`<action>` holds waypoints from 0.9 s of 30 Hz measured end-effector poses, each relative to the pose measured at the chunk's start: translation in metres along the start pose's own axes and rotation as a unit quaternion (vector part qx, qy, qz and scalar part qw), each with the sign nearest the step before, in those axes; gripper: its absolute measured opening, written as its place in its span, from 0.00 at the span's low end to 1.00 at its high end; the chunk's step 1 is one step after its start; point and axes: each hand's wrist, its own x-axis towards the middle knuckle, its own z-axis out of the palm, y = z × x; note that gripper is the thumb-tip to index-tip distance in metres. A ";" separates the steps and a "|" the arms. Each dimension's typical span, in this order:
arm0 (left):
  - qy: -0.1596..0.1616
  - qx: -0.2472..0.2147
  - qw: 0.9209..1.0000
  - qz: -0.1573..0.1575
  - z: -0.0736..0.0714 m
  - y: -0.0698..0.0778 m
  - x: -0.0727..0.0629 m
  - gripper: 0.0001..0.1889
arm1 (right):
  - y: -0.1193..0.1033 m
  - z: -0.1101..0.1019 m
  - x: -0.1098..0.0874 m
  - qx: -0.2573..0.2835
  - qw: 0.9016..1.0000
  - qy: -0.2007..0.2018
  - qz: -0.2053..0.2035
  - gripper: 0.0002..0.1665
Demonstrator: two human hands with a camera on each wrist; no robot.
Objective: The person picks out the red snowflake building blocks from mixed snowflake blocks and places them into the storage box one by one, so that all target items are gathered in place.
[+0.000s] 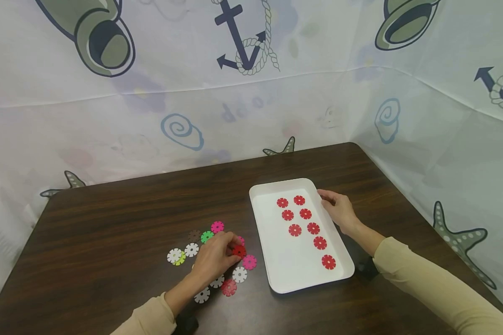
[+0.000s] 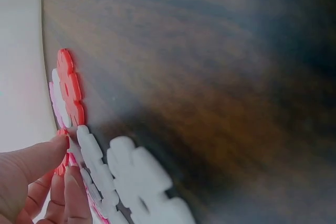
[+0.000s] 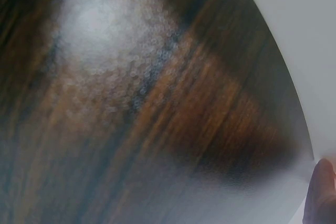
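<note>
My left hand [image 1: 215,253] pinches a red notched disc [image 1: 239,251] between thumb and fingertips, low over a loose group of such flower-shaped discs. The left wrist view shows this red disc [image 2: 61,167] partly hidden by the fingers. Around the hand lie a pinkish-red disc [image 1: 229,287], pink discs [image 1: 249,262], white discs [image 1: 240,274], a green disc [image 1: 207,237], a yellow-green disc [image 1: 179,258] and a brown disc [image 1: 194,235]. My right hand [image 1: 338,210] holds the right rim of a white tray [image 1: 293,265]. Several red discs [image 1: 295,230] lie flat in it, roughly in two columns.
The dark wood-grain table [image 1: 121,223] carries everything. Behind it and along its right side hangs a white printed cloth [image 1: 234,111] with anchors, shells and starfish. The tray stands just right of the loose discs.
</note>
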 end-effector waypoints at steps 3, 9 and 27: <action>-0.003 -0.010 1.000 0.002 0.000 0.000 0.000 0.16 | 0.000 0.000 0.000 -0.001 1.000 0.000 0.001 0.25; -0.024 -0.060 0.997 -0.030 -0.001 -0.001 0.002 0.15 | 0.000 0.000 -0.001 -0.001 1.000 -0.001 -0.001 0.25; -0.030 -0.216 0.968 -0.127 -0.008 0.012 0.009 0.13 | -0.001 -0.001 -0.001 -0.002 1.000 -0.001 -0.004 0.25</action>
